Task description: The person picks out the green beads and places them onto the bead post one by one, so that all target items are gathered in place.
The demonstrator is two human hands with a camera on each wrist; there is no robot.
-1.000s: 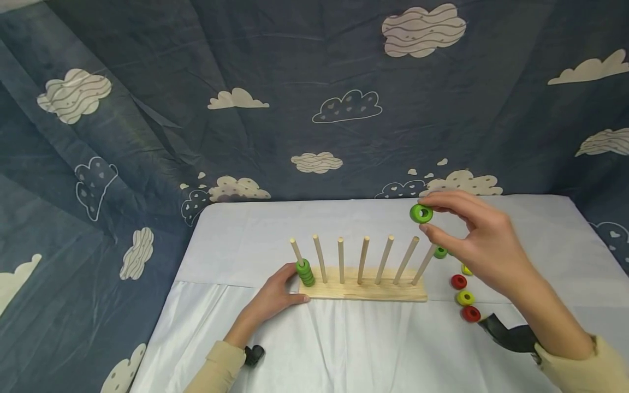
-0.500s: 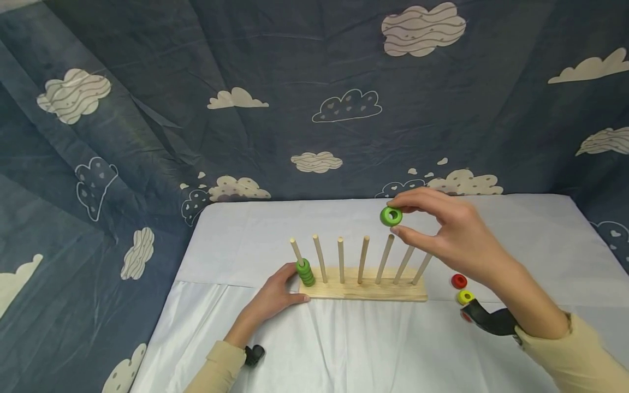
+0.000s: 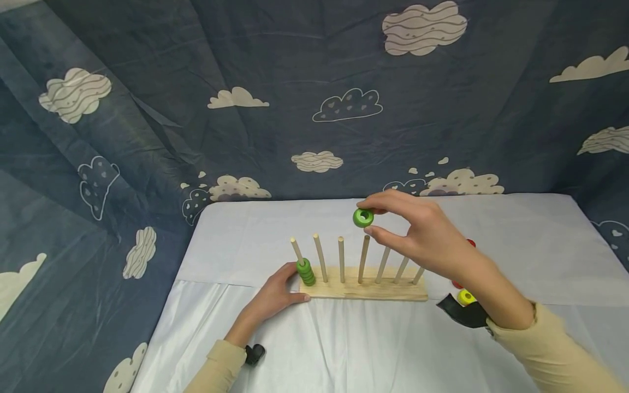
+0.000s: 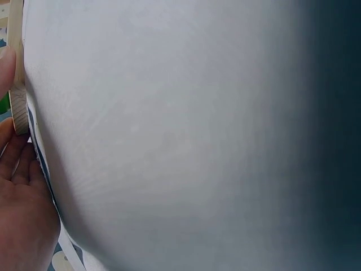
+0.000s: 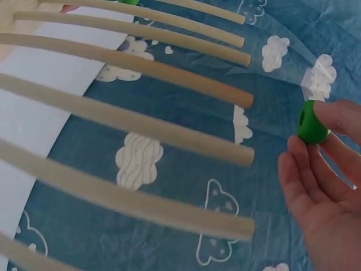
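Observation:
A wooden peg board (image 3: 363, 293) with a row of upright pegs (image 3: 341, 259) stands on the white cloth. Its leftmost peg carries a stack of several green rings (image 3: 306, 273). My left hand (image 3: 272, 295) grips the board's left end, thumb along the front edge. Between thumb and fingertips, my right hand (image 3: 422, 232) pinches a single green ring (image 3: 358, 221) just above the top of a middle peg. In the right wrist view this green ring (image 5: 317, 125) is clear of the peg tips. The left wrist view shows the board's end (image 4: 20, 110) between my thumb and fingers.
Right of the board lie a yellow ring (image 3: 470, 299) and red rings (image 3: 457, 284), partly hidden by my right arm. A black strap (image 3: 462, 313) hangs off my right wrist. Behind the table hangs a dark cloud-patterned curtain (image 3: 275, 136).
My right hand has moved left with the green ring, from beyond the rightmost peg to above a middle peg. My left hand and the board have stayed put.

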